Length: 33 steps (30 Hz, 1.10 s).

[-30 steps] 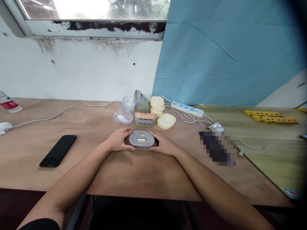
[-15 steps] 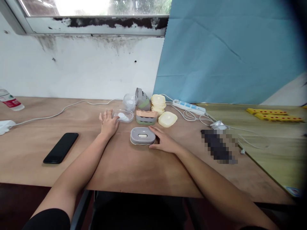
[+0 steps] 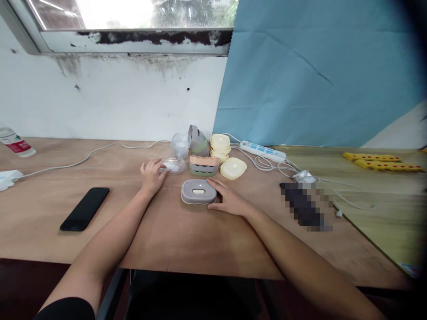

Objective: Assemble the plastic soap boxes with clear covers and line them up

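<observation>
A grey plastic box (image 3: 190, 192) with rounded corners and a slot in its top rests on the table in front of me. My right hand (image 3: 228, 198) grips its right end, thumb near and fingers behind. Farther left, my left hand (image 3: 153, 177) has its thumb and fingers at the left edge of a clear plastic lid (image 3: 179, 165) with a white patch in it. Just behind the grey box sit stacked wavy-edged trays (image 3: 203, 167) in peach, grey and green. Beside them lies a cream lid (image 3: 233, 168), with a stack of cream pieces (image 3: 220, 146) behind.
More clear lids (image 3: 180, 144) and tilted grey-green trays (image 3: 199, 140) stand near the wall. A black phone (image 3: 85, 209) and bottle (image 3: 16, 141) are at left. A power strip (image 3: 263, 150), cables, a blurred-out dark item (image 3: 304, 205) and yellow strips (image 3: 387, 163) are at right.
My left fingers have drawn in at the clear lid's edge, and the lid looks slightly tilted. My right hand stays on the grey box. The whole view has shifted slightly.
</observation>
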Tool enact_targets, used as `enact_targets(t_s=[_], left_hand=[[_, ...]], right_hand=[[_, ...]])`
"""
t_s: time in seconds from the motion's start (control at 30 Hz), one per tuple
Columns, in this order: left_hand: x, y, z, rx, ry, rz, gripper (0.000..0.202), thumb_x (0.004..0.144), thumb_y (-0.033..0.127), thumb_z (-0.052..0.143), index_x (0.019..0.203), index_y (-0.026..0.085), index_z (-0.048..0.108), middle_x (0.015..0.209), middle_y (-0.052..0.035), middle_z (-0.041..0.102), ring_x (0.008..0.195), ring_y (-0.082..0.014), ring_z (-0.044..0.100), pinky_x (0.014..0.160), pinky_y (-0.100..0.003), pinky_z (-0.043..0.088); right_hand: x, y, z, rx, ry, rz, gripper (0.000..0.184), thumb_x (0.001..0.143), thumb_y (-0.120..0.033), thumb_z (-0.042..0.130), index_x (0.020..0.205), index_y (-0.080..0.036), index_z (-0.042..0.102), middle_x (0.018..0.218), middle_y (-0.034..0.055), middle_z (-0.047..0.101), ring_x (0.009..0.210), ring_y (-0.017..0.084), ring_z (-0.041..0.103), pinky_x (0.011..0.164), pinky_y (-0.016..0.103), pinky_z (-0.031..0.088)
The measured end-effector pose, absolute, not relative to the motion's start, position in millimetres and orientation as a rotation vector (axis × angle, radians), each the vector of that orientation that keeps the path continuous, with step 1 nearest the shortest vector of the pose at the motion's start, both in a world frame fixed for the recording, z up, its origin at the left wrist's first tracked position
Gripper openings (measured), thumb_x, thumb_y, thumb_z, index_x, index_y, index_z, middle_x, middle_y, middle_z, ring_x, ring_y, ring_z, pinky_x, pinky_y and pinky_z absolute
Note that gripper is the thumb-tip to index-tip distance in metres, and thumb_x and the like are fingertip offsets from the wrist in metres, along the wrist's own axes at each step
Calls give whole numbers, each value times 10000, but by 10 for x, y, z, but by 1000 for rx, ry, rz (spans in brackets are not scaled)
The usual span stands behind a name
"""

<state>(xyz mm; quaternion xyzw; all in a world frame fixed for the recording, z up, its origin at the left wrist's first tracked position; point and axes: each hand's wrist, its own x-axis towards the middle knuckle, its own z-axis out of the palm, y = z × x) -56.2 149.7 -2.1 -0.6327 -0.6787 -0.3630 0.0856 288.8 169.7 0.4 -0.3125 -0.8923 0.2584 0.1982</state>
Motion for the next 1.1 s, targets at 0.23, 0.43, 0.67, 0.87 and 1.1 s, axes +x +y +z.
enact_targets(t_s=[0.23,0.43,0.67,0.87,1.1], left_hand=[[-496,1302,128,-1707,-1767,-1350,369,993,524,477,1207,248,600,1369,-115,639,1378,-269,510,1203,-519,230],[-305,1114,126,-2018,-1375,-1579,671,977,695,317,1313,189,602,790,-65,737,783,-204,703,837,-348,531],[61,1000,212,-2504,-1599,-1656,564,997,595,406,1284,186,667,1052,-103,772,959,-242,730,855,-349,569],[142,1062,192,-2433,-1935,-2028,650,940,677,463,1347,181,565,649,-1,677,473,-158,586,500,-294,496],[98,1085,153,-2547,-1808,-2010,806,815,790,548,1323,165,526,1185,-158,695,549,-136,602,520,-308,507]], right_hand=[[2884,1691,52,-877,-2436,711,1008,801,-649,708,1605,-247,251,1599,173,385,1466,380,379,1174,581,343],[2823,1630,89,-783,-2226,529,1024,857,-621,659,1626,-275,78,1595,153,399,1448,352,417,1164,571,363],[2679,1494,80,-647,-2304,340,1022,885,-624,618,1631,-258,24,1574,139,438,1459,328,407,1200,541,343],[2653,1529,79,-712,-2226,332,949,806,-697,667,1583,-273,327,1527,108,507,1381,339,506,1169,502,409],[2681,1599,5,-954,-2102,308,861,801,-718,654,1491,-223,513,1344,121,669,1230,367,629,1106,477,472]])
